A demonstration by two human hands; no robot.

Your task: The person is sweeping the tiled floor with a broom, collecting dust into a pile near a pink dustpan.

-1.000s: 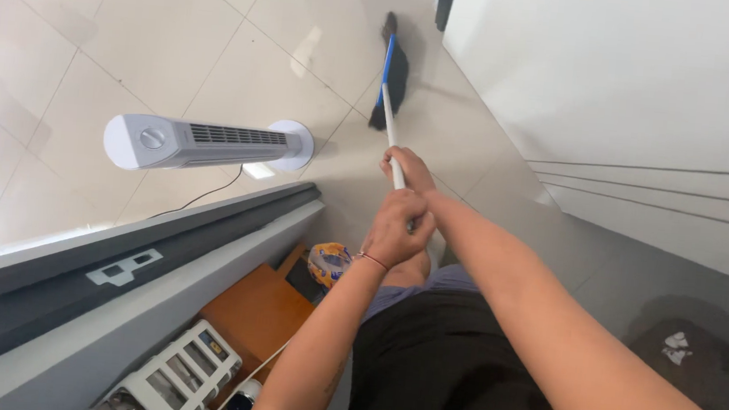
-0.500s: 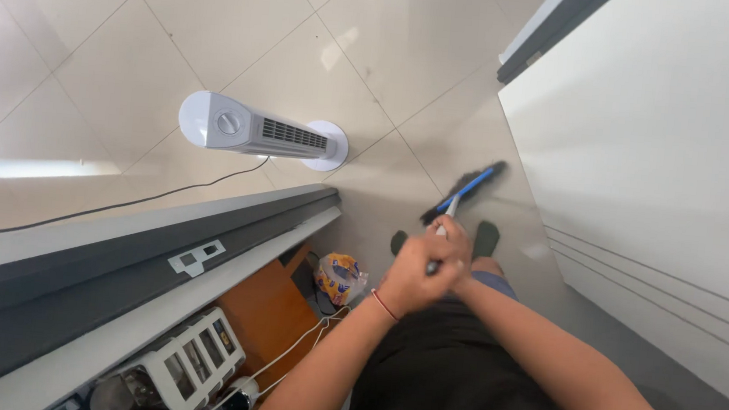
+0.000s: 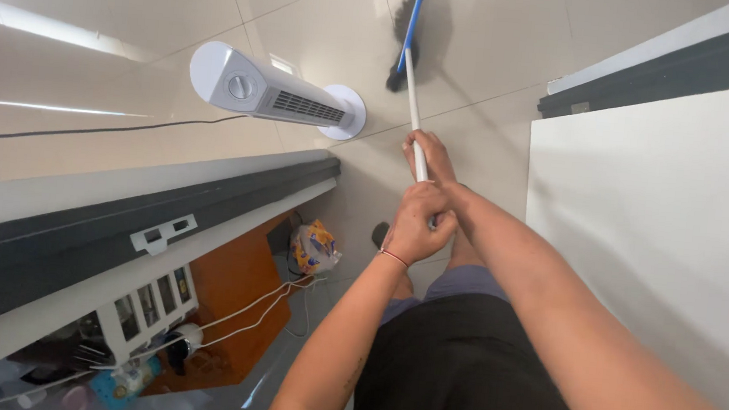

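Two walls hem me in: a white wall (image 3: 660,240) on my right, a grey-topped ledge (image 3: 116,227) on my left. On the tiled floor (image 3: 311,16) a white tower fan (image 3: 268,95) stands. My broom (image 3: 413,51) reaches ahead, bristles on the floor. My left hand (image 3: 414,222) and right hand (image 3: 430,156) are both closed around its white handle.

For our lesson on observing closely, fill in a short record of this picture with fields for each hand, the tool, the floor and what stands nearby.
left hand: closed round the white broom handle, nearer the body
right hand: closed round the same handle, further along it
broom: white and blue handle, dark bristles on the floor
floor: pale glossy tiles
fan: white tower, round base, standing left of the broom
bag: colourful, beside the orange cabinet
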